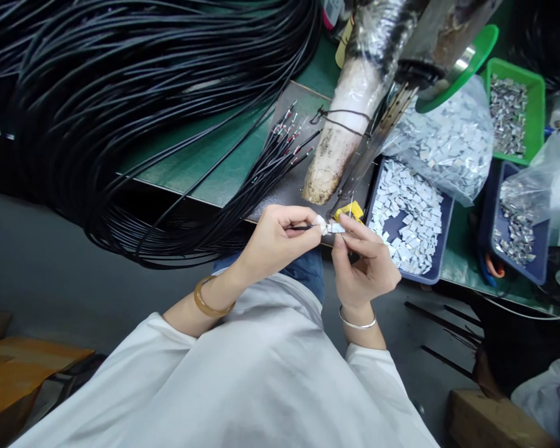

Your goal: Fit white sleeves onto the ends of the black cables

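Note:
My left hand [287, 239] is closed, pinching a black cable [301, 228] near its end; a white wrap covers a fingertip. At that end, a small flat pale-blue and white piece [336, 228] sits between my two hands. My right hand [366, 258] pinches the far side of this piece with thumb and fingers. Whether the cable's wires are joined to the piece is too small to tell. Just beyond my fingertips lies a yellow object [350, 213]. Several black cables with stripped, coloured wire ends [287, 140] lie on the grey board to the left.
A large heap of black cables [158, 81] covers the left. A plastic-wrapped machine arm [350, 118] slants down ahead. To the right are a blue tray [436, 249] of pale pieces, a bag of similar pieces [448, 137], a green bin [536, 106] and another blue bin [539, 264] with metal parts.

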Tool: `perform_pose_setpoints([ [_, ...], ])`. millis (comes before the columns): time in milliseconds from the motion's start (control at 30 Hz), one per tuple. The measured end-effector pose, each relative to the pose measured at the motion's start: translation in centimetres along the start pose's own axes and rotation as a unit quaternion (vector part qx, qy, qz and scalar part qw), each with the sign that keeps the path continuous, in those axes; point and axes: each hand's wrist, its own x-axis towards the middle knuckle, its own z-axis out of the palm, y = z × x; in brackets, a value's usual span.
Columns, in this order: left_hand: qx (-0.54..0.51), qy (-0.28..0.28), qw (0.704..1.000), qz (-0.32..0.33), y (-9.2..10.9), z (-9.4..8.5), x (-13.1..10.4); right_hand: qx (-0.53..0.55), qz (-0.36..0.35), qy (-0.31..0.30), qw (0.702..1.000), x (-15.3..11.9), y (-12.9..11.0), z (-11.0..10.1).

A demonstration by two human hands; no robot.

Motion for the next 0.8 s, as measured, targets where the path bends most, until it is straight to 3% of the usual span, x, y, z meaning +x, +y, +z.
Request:
perform_pose_setpoints([
  [167,-0.009,-0.008,1.0,0.003,-0.2,-0.1,0.0,0.003,0.01,-0.012,1.0,0.3,-0.2,0.0],
  [433,0.02,0.035,0.998,0.044,-0.5,0.4,0.2,-0.02,0.0,-0.007,1.0,0.9,-0.1,0.4],
  [700,0.021,-0.004,1.0,0.008,-0.4,-0.1,0.1,-0.004,-0.027,-0.023,0.999,-0.1,-0.2,-0.1],
  [800,0.039,-0.02,0.999,0.016,-0.7,0.0,-0.1,0.027,0.006,-0.027,0.999,0.2,-0.2,-0.2],
])
